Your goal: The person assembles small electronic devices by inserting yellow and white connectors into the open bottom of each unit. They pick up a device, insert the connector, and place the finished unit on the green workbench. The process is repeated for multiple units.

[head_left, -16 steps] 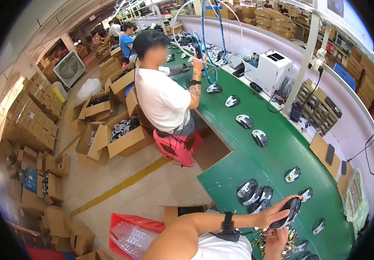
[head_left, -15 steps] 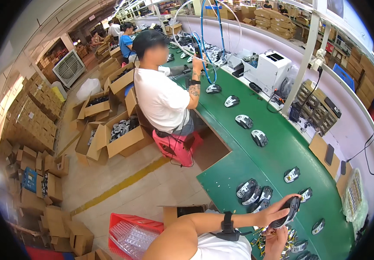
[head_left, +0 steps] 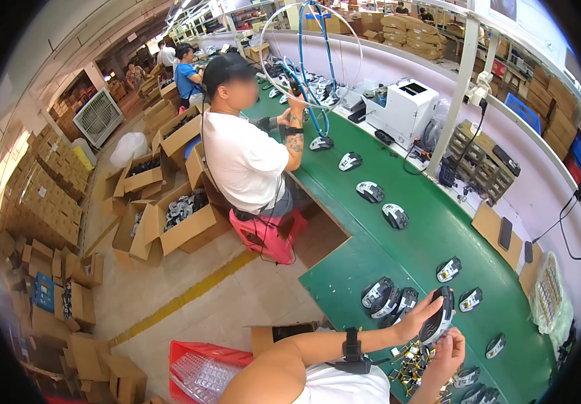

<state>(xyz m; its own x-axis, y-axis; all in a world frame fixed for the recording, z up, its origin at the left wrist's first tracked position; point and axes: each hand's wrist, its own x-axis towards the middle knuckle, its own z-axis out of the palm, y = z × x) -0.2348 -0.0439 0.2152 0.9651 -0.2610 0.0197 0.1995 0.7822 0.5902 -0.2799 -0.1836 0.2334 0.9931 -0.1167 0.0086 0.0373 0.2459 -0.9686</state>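
My left hand (head_left: pixel 414 320) grips a black and grey computer mouse (head_left: pixel 441 311) by its side, tilted up above the green bench. Just below it, my right hand (head_left: pixel 448 351) has its fingers pinched near the lower end of the mouse; whatever is between them is too small to make out. Under both hands lies a pile of small wired parts (head_left: pixel 408 372) in yellow, black and white. A cluster of mice (head_left: pixel 386 297) sits beside my left hand. Several more are spread out beyond, among them one mouse (head_left: pixel 449 269) and another mouse (head_left: pixel 470 299).
The green bench (head_left: pixel 364 256) runs away to the far left, where a co-worker in a white shirt (head_left: pixel 243 158) sits on a pink stool (head_left: pixel 274 236). A white machine (head_left: pixel 408 108) stands by the wall. A red crate (head_left: pixel 199 370) and cardboard boxes (head_left: pixel 189 222) stand on the floor.
The mouse in my left hand has turned more upright. My right hand has shifted right and up, beside its lower end. The whole view has swung slightly.
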